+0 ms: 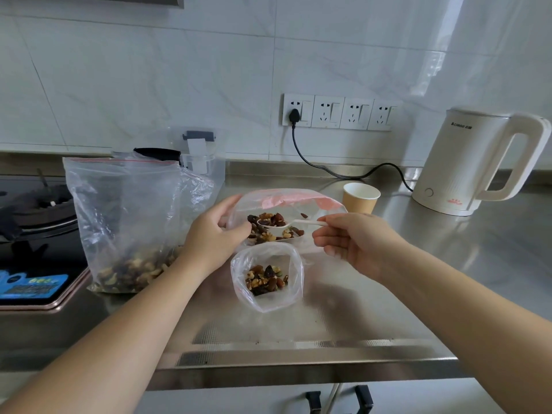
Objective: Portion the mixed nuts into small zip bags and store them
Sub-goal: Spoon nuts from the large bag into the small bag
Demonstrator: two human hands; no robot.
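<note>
Big zip bag point(128, 222) stands slumped at left on the steel counter point(418, 294), nuts heaped in its bottom; thin film, likely bottom-heavy and floppy, best taken by the stiffer zip strip at the top. Middle bag with the pink strip point(286, 201) lies tilted toward the person, mouth gaping; left hand point(215, 234) pinches its near edge to keep it open, and the film looks slippery. Small bag point(267, 276) sits just in front, mouth up, part-filled with mixed nuts point(265, 277); light, likely to tip, so steady it by the rim. Right hand point(349, 240) pinches the white plastic spoon point(286, 224) by its handle end, bowl over the nuts in the middle bag; spoon probably flexes.
</note>
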